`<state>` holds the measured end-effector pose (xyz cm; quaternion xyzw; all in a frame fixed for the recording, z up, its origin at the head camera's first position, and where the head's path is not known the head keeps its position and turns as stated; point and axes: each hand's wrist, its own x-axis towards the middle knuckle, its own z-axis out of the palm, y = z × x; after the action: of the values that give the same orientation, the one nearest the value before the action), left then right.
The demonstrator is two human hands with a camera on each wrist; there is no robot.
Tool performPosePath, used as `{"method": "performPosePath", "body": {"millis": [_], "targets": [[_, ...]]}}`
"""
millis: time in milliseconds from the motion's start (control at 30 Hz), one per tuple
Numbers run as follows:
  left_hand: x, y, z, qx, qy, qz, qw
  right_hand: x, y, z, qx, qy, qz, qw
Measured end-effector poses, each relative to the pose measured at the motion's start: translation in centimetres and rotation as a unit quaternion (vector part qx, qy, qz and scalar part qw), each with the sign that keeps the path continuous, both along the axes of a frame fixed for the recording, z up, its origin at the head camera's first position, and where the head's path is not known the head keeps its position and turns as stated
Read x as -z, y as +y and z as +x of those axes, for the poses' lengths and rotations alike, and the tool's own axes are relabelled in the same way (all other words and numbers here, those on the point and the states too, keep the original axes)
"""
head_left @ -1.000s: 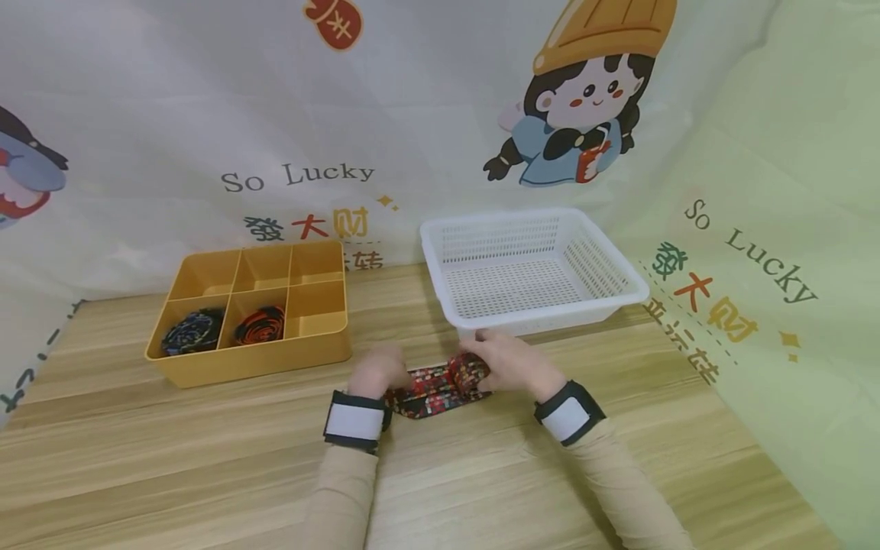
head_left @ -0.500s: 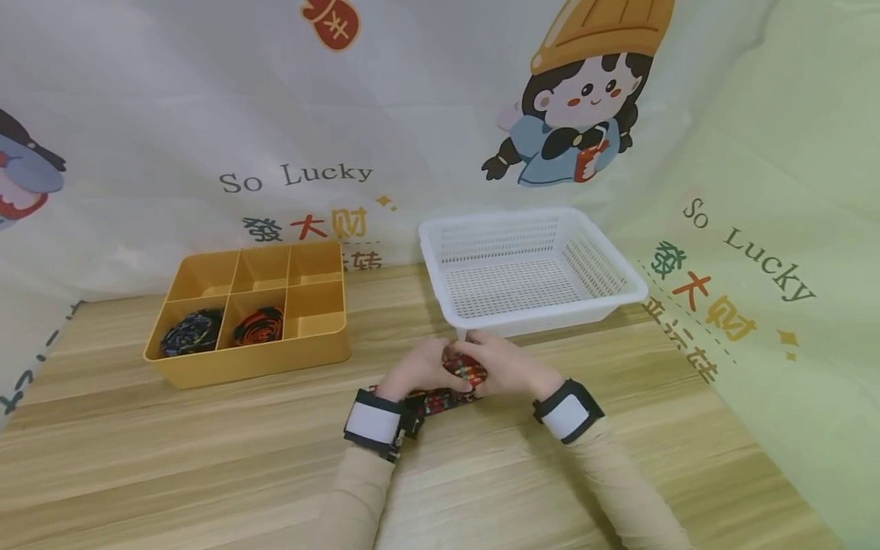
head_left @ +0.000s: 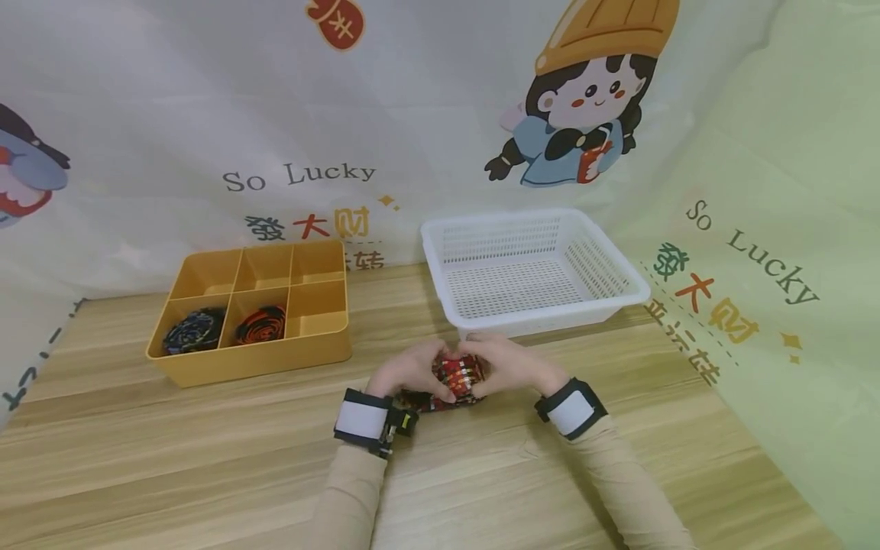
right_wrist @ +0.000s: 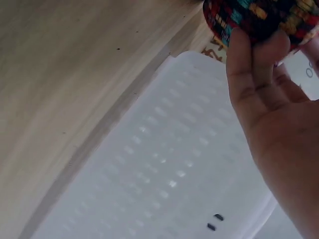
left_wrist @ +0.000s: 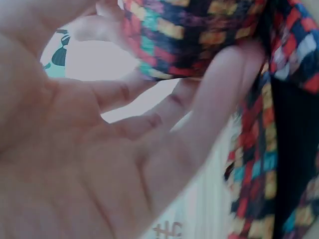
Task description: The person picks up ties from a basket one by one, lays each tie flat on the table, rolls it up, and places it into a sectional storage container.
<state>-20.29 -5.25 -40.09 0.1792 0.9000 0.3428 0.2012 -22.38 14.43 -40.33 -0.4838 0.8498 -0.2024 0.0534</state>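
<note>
A checked necktie [head_left: 461, 374] in red, black and yellow is partly rolled up on the table, in front of the white basket. My left hand [head_left: 411, 370] grips the roll from the left, and my right hand [head_left: 512, 367] holds its right side. In the left wrist view, thumb and fingers curve round the rolled necktie [left_wrist: 194, 37], while its loose end with black lining hangs at the right. The right wrist view has my fingertips against the roll [right_wrist: 259, 20]. Part of the roll is hidden behind the hands.
An orange box [head_left: 250, 355] with several compartments stands on the left. Its front compartments hold a dark blue patterned roll [head_left: 195, 331] and a red-black roll [head_left: 261, 325]. A white perforated basket [head_left: 543, 319] stands behind my right hand, close to the printed backdrop [head_left: 426, 114].
My left hand has moved right from the necktie's loose end to the roll. More of the strip is now rolled or covered. My right hand has stayed at the roll.
</note>
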Motion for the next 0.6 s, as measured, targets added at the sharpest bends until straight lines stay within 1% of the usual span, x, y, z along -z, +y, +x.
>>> {"method": "performPosePath", "body": {"millis": [33,100,200,267,367,433,467,500,600], "targets": [[-0.1,0.0,0.1,0.004,0.005,-0.003,1.0,0.0,-0.2,0.2,0.004,0.021,0.005,0.9998],[-0.3,0.0,0.1,0.013,0.014,-0.01,0.9998,-0.2,-0.7,0.6,0.013,0.046,0.012,0.9988],[-0.6,0.2,0.1,0.021,0.019,-0.013,0.9995,-0.4,-1.3,1.2,0.027,0.059,0.028,0.9975],[-0.5,0.2,0.1,0.017,0.016,-0.012,0.9997,-0.4,-1.5,1.4,0.041,0.045,0.038,0.9974],[-0.2,0.1,0.0,0.002,-0.002,0.003,1.0,-0.3,-1.4,1.5,0.054,0.004,0.037,0.9978],[0.1,-0.2,-0.1,-0.005,-0.006,0.013,0.9999,-0.3,-1.1,1.3,0.054,-0.024,0.033,0.9977],[0.2,-0.4,-0.2,-0.002,-0.008,0.022,0.9997,-0.4,-1.0,1.3,0.049,-0.034,0.03,0.9978],[0.4,-0.6,-0.3,0.001,-0.01,0.031,0.9995,-0.4,-0.8,1.2,0.042,-0.039,0.029,0.9979],[0.9,-1.2,-0.4,0.013,-0.02,0.062,0.9978,-0.6,-0.5,1.0,0.023,-0.03,0.03,0.9988]]}}
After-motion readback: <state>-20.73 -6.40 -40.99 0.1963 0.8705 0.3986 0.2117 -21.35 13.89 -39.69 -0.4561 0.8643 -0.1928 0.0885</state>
